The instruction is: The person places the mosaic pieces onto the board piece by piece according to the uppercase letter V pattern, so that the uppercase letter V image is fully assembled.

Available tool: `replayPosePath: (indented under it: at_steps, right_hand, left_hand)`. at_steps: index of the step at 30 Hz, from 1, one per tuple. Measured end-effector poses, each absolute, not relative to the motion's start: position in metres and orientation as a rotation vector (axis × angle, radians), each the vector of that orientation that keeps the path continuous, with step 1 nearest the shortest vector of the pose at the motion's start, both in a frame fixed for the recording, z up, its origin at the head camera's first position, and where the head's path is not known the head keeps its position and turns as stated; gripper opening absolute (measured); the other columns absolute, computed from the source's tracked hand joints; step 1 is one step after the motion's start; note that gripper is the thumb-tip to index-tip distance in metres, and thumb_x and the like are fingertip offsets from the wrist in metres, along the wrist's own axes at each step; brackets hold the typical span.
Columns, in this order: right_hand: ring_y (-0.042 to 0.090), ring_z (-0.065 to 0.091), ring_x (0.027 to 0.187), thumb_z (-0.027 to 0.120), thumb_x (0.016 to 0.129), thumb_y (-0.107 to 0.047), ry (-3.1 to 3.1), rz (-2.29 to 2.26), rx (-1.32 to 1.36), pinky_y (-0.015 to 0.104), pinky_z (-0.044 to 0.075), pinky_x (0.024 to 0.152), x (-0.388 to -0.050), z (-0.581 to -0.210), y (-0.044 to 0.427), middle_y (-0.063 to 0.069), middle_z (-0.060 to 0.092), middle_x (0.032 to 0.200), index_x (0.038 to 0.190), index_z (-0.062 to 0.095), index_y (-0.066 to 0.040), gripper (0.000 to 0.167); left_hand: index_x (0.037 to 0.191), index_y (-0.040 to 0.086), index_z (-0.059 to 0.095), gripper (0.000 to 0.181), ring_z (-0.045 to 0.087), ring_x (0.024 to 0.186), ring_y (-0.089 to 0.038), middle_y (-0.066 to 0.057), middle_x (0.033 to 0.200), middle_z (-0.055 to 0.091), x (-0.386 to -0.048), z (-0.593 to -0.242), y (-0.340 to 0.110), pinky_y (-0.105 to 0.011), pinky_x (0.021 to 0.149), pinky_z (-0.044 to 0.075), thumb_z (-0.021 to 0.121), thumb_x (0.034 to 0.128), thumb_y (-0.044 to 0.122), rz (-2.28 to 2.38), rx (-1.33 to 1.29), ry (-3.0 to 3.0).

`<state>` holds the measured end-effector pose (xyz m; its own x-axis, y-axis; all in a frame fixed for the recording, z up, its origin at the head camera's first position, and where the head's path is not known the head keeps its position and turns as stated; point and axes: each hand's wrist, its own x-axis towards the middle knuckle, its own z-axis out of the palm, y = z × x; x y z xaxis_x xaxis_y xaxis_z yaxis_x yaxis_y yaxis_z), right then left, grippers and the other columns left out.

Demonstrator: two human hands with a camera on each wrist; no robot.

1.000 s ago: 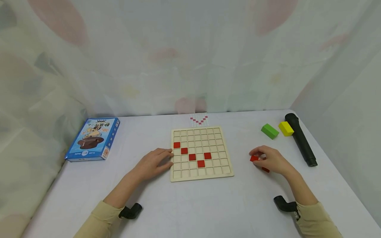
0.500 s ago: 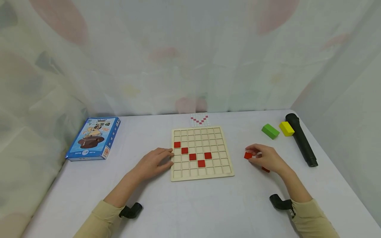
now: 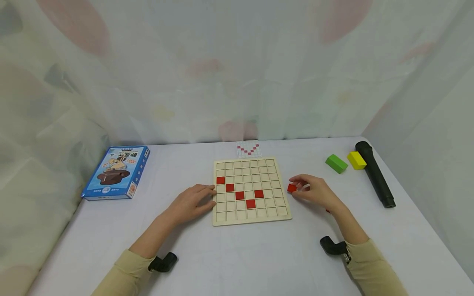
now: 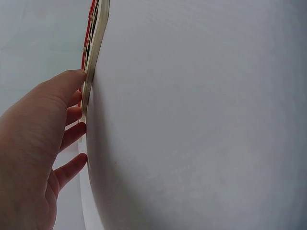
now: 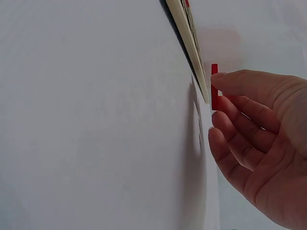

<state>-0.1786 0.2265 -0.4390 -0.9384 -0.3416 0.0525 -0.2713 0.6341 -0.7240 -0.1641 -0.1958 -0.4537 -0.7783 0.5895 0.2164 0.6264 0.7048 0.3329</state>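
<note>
A square wooden grid board (image 3: 252,222) lies mid-table, with several red tiles (image 3: 230,188) set in a descending line and one rising to the right. My left hand (image 3: 189,203) rests its fingertips and thumb against the board's left edge, fingers fairly straight. Just off the board's right edge, my right hand (image 3: 314,192) pinches a red tile (image 3: 291,188) between thumb and fingers. In the right wrist view this thin red tile (image 5: 214,98) stands edge-on, apart from the board (image 5: 189,50). Another red piece (image 3: 328,211) is mostly hidden behind the right wrist.
Behind the board lies a small pattern card (image 3: 248,149) with a red V. A green block (image 3: 336,163), a yellow block (image 3: 356,160) and a black microphone-like stick (image 3: 375,174) lie at the right. A blue game box (image 3: 116,172) lies at the left.
My right hand has lifted the red tile from the right side and carried it leftward to near the board's right edge. My left hand has stayed at the board's left edge.
</note>
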Motion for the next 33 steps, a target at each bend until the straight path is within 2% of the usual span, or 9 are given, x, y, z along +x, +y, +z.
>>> replayPosePath:
  at_steps: [17,33]
  right_hand:
    - [0.021,0.052,0.085,0.075,0.082,-0.005,2.659,-1.197,-0.626,0.029,0.046,0.07,-0.195,-0.437,0.173,0.006,0.058,0.088,0.114,0.067,-0.004,0.032]
    - [0.022,0.056,0.092,0.07,0.085,-0.002,2.696,-1.166,-0.626,0.034,0.05,0.08,-0.204,-0.438,0.156,0.006,0.065,0.102,0.114,0.068,-0.005,0.03]
  left_hand:
    - [0.119,0.012,0.068,0.035,0.056,0.119,-0.024,-0.006,0.131,0.061,-0.164,-0.455,-0.196,-0.044,0.097,0.047,0.07,0.0907,0.032,-0.605,-0.999,-2.822]
    - [0.119,0.013,0.068,0.034,0.057,0.119,-0.023,-0.005,0.13,0.061,-0.165,-0.456,-0.197,-0.043,0.097,0.048,0.071,0.0904,0.033,-0.601,-1.011,-2.792]
